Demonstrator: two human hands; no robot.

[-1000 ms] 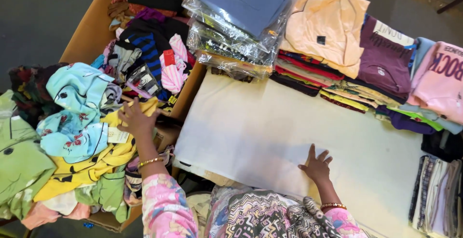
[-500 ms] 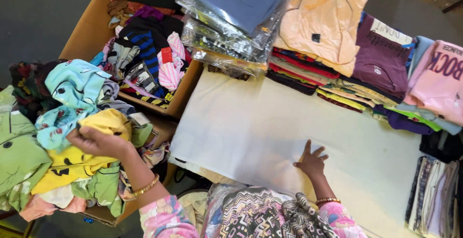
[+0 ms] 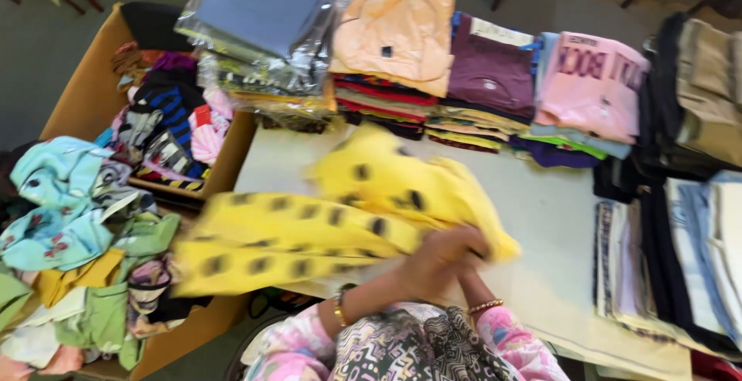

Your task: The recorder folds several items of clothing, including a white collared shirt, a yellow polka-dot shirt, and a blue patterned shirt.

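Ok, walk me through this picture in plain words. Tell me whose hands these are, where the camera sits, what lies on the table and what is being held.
There is no machine here. A person wears a camera on the head, so the one view looks down over their own arms and patterned sleeves.

Both hands meet near the bottom middle. The left hand and the right hand grip a yellow garment with dark spots, which is blurred as it spreads over the white table.

Along the far edge of the table stand folded clothes: a plastic-wrapped stack, a peach shirt pile, a maroon pile and a pink pile. Darker and pale folded cloth lies at the right edge.

To the left, off the table, cardboard boxes hold loose mixed clothes.
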